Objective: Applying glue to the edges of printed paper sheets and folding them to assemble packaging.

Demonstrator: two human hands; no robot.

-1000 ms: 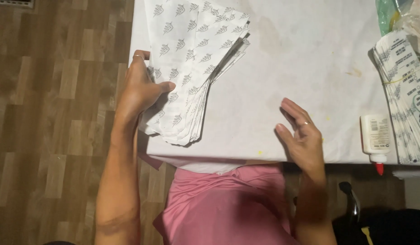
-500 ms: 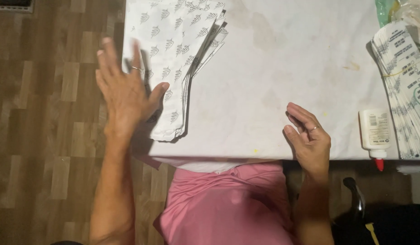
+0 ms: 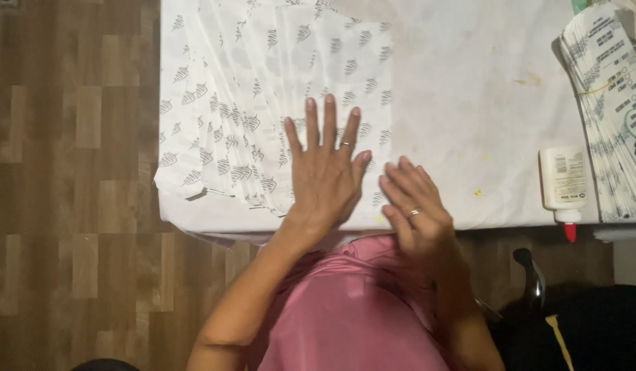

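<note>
Both hands were on the table [image 3: 469,103], head view only. Sheets [image 3: 263,89]: thin white paper, flat, printed with small grey leaf marks, fanned out in overlapping layers over the table's left half, edges stepped like shingles. Fan ran its long axis from the near-left corner up toward the far middle; lower corners pointed at the near-left table edge, just short of it. Table surface white, matte, a few yellowish stains.

Left hand [image 3: 326,175]: flat, palm down, fingers spread wide and pointing away from the body, pressing on the right part of the fan. Gripping nothing. Ring on one finger.

Right hand [image 3: 413,206]: palm down, fingers loosely together and slightly curled, angled up-left, resting at the sheets' right edge near the table's front edge, just beside the left hand. Holding nothing; ring visible.

Glue bottle [image 3: 564,184]: white plastic, red tip, lay at the front right, tip toward the person. Stack [image 3: 617,110] of printed papers lay right of it. Wood-plank floor [image 3: 71,206] left of the table.
</note>
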